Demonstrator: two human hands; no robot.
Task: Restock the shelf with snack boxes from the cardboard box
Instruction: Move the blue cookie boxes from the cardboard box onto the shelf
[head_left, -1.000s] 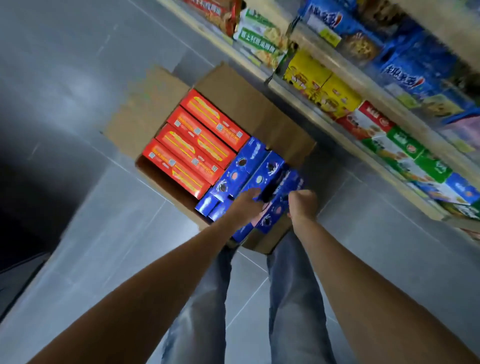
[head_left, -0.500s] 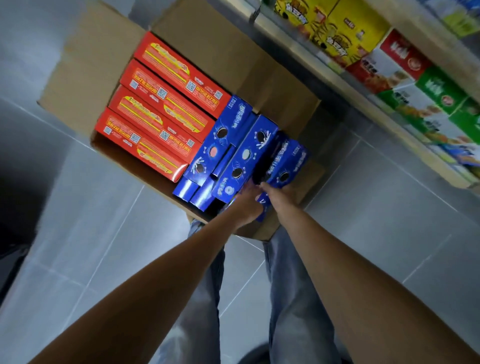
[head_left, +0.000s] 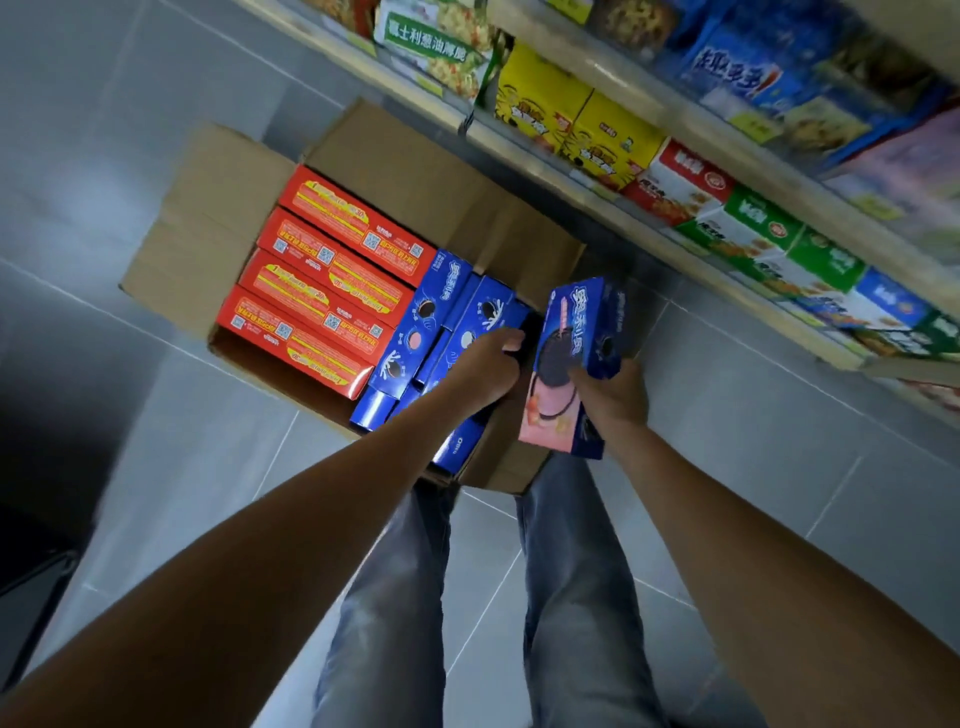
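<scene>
An open cardboard box (head_left: 218, 218) stands on the grey floor in front of the shelf (head_left: 649, 228). Inside it lie several red snack boxes (head_left: 332, 280) on the left and several blue cookie boxes (head_left: 426, 322) on the right. My right hand (head_left: 610, 397) grips a blue and pink cookie box (head_left: 574, 343), lifted clear of the carton and tilted upright. My left hand (head_left: 488, 364) reaches into the carton with fingers curled over the top of another blue box (head_left: 485, 314).
The shelf rows hold yellow (head_left: 571, 119), red (head_left: 685, 182), green (head_left: 763, 223) and blue snack boxes, packed close. The carton's flaps are folded outward. My legs in jeans (head_left: 415, 571) stand just behind the carton. A dark object (head_left: 31, 597) sits at the lower left.
My right hand has pulled a blue and pink cookie box up and out of the carton to the right. My left hand stays among the blue boxes. The camera view has shifted.
</scene>
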